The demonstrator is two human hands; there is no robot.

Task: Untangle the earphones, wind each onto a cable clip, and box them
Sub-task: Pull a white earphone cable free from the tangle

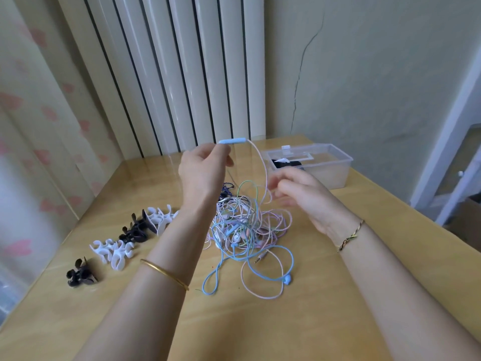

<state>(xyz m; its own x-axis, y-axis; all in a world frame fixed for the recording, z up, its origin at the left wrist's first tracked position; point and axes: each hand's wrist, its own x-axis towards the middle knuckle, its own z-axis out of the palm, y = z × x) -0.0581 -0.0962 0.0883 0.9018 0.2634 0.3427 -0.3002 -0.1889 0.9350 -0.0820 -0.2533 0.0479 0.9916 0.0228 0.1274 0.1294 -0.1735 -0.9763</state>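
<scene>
Pink cable (pixel 265 168) strung from hand to hand
Left hand (pixel 205 168) pinches the blue remote (pixel 232 141) above the tangle (pixel 244 225) on the table (pixel 260 321); the cable drops rightward to the blurred right hand (pixel 296 191), whose grip I cannot tell.

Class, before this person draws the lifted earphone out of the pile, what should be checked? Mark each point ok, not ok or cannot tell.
1. Left hand pinches the blue inline remote: ok.
2. Right hand grips the pink cable: cannot tell, blurred.
3. Pink cable free of the tangle: not ok, it runs down into it.
4. Cable clips laid out beside the tangle: ok.
5. Box open: cannot tell.
</scene>
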